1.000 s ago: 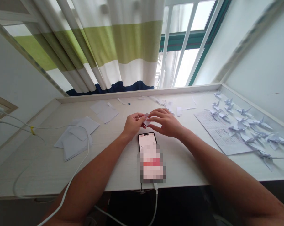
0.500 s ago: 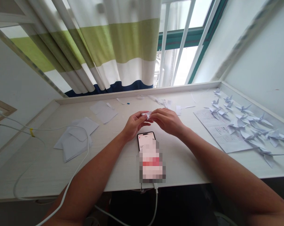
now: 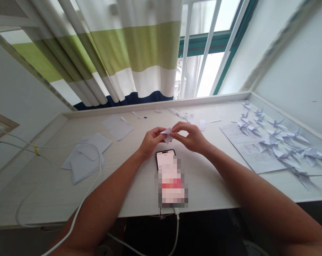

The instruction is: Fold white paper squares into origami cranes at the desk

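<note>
The pale wood-grain desk (image 3: 51, 188) runs along beneath the window, with a smartphone (image 3: 165, 158) lying face up near its front edge, its lower part hidden by a pixelated patch. Toward the left sit a loose pile of white paper sheets (image 3: 85, 160) and two more sheets (image 3: 119, 128), a white cable (image 3: 70, 145) with a yellow clip (image 3: 36, 150) trailing past them. Toward the right, folded paper cranes (image 3: 277, 123) crowd on and around a printed sheet (image 3: 246, 153), while paper scraps (image 3: 202, 124) lie along the back edge.
</note>
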A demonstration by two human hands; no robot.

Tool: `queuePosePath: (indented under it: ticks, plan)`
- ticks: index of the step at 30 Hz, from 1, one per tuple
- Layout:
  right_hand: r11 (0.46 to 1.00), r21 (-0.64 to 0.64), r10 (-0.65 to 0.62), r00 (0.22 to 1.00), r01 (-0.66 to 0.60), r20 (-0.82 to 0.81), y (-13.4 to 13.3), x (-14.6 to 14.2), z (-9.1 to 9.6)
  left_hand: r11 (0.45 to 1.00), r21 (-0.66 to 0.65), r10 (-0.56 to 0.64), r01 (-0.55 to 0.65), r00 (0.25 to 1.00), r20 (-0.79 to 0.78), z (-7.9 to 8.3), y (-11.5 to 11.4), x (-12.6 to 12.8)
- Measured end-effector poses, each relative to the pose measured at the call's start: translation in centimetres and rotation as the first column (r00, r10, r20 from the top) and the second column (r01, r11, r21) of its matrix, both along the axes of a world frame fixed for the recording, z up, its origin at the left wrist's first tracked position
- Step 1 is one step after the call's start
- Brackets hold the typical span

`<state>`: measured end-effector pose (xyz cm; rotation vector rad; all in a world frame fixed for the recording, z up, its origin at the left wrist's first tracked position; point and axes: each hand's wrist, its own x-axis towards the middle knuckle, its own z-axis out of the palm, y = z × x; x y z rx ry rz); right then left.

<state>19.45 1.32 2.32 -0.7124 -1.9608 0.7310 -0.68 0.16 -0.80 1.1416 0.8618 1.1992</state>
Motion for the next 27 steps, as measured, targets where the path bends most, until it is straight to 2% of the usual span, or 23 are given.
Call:
queuePosePath:
  ticks: [4, 7, 11, 15, 20, 25, 27]
  plan:
    - [0.992, 0.017, -0.122, 0.993, 0.122, -0.003, 0.1, -0.3, -0.5, 0.997, 0.067, 0.035, -0.027, 0.992, -0.124, -0.5, 0.1, 0.2]
    - [0.983, -0.047, -0.174, 0.984, 0.175, 0.024, 0.3, -0.4, -0.8, 0.994, 0.090, 0.075, -0.061, 0.985, -0.157, -0.7, 0.0, 0.3]
    - [0.978, -0.152, -0.130, 0.988, 0.142, 0.084, 0.4, -0.7, -1.1, 0.982, 0.124, 0.161, -0.143, 0.976, -0.147, -0.8, 0.1, 0.5]
    - [0.965, -0.172, -0.185, 0.980, 0.196, 0.080, 0.4, -1.1, -1.3, 0.968, 0.189, 0.204, -0.165, 0.957, -0.208, -0.9, 0.0, 0.6]
    - [0.963, -0.147, -0.208, 0.969, 0.226, 0.133, 0.5, -1.1, -1.5, 0.931, 0.300, 0.322, -0.210, 0.859, -0.398, -0.6, -0.3, 0.5]
    - [0.939, -0.319, -0.120, 0.992, 0.128, 0.044, 0.7, -1.5, -2.0, 0.893, 0.356, 0.416, -0.276, 0.810, -0.414, -0.7, -0.2, 0.7]
    - [0.941, -0.308, -0.135, 0.990, 0.138, 0.032, 0.7, -1.6, -2.2, 0.885, 0.390, 0.424, -0.255, 0.786, -0.449, -0.7, -0.2, 0.7]
